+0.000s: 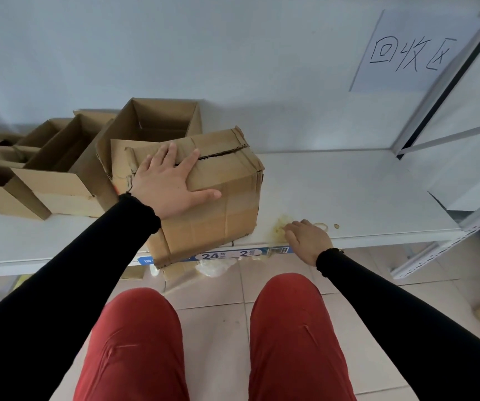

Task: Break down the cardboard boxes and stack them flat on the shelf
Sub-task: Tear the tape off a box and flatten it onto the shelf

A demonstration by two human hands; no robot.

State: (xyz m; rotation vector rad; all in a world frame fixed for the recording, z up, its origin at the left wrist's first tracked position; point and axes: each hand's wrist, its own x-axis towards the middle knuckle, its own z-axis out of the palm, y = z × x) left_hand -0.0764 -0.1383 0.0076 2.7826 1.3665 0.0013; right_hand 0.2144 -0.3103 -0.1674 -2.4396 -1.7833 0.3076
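A closed, worn cardboard box [221, 198] sits at the front edge of the white shelf [348, 192], its taped top seam split. My left hand [169, 183] lies flat on the box's top with fingers spread. My right hand [308, 238] rests on the shelf's front edge just right of the box, fingers curled near a yellowish stain, holding nothing that I can see. Behind the closed box stands an open box [157, 123]. More open boxes [59, 166] crowd the shelf's left side.
A paper sign with handwriting [409, 50] hangs on the back wall at upper right. A metal shelf upright [435, 91] rises at the right. A blue label strip [230, 254] runs along the shelf's front edge. Crumpled tape and cardboard scraps [215, 267] lie on the tiled floor below.
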